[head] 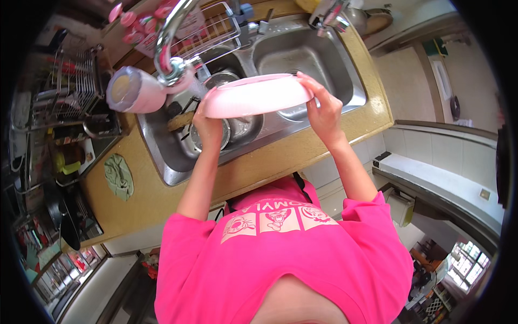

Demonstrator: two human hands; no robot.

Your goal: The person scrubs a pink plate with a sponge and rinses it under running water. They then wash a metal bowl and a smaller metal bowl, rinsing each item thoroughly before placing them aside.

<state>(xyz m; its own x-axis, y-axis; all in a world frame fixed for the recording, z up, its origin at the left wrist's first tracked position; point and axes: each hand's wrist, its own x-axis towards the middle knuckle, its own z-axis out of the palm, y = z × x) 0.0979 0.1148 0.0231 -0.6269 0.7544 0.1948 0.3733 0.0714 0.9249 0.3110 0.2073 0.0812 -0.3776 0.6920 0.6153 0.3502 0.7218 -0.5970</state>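
Note:
A shallow pale-pink bowl or deep plate [259,97] is held level over the double stainless-steel sink [174,170]. My left hand [208,123] grips its left edge, and my right hand [325,111] has the right rim between thumb and fingers. Water runs from the chrome faucet [168,48] just left of the bowl. Beneath it, in the left basin, lie a brown scrubber [181,121] and round metal or glass ware [222,139], partly covered by my left hand and the bowl. The bowl's inside is mostly hidden from me.
A pale cylindrical unit [137,90], apparently a water filter, juts left from the faucet. Behind stand pink pump bottles [135,26] and a wire rack [208,30]. A green cloth [118,177] lies on the tan counter [149,206]. A dish rack [77,81] is at left.

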